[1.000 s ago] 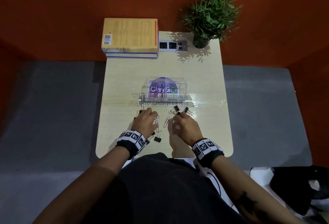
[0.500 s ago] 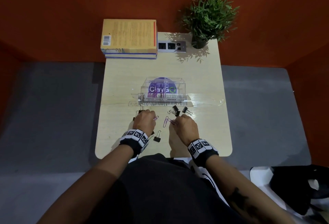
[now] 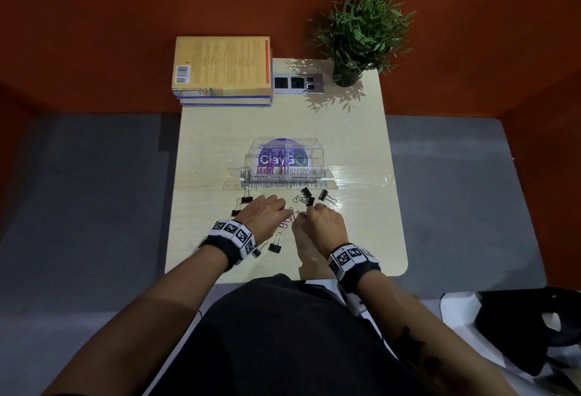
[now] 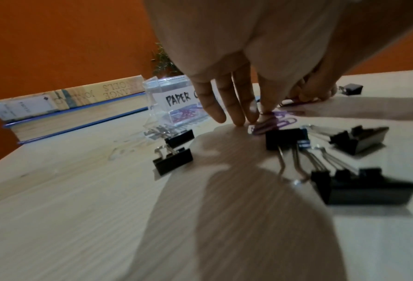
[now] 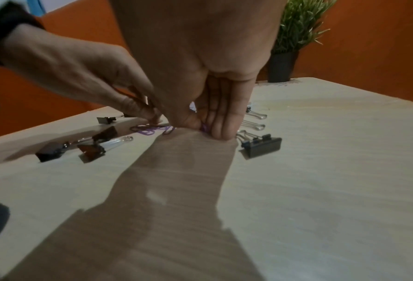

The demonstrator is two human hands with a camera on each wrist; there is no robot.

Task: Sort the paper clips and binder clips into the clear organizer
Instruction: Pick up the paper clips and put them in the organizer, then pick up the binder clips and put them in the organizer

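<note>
The clear organizer (image 3: 284,161) stands mid-table, with pink paper clips in its left compartment, labelled "PAPER" (image 4: 176,98). Loose purple paper clips (image 3: 286,222) lie between my hands. My left hand (image 3: 287,214) has its fingertips down on the table, thumb and index pinching a purple paper clip (image 4: 269,122). My right hand (image 3: 303,214) pinches another purple paper clip (image 5: 204,127) against the table. Black binder clips lie scattered: two to the left (image 3: 246,199), three to the right (image 3: 323,196), and two near my left wrist (image 3: 276,246).
A stack of books (image 3: 221,73) sits at the far left of the wooden table (image 3: 361,238). A socket panel (image 3: 297,83) and a potted plant (image 3: 358,34) are at the back. Clear tape (image 3: 361,180) runs along the organizer's front.
Both hands' fingertips have drawn together over the purple paper clips in the middle. The left hand has shifted right.
</note>
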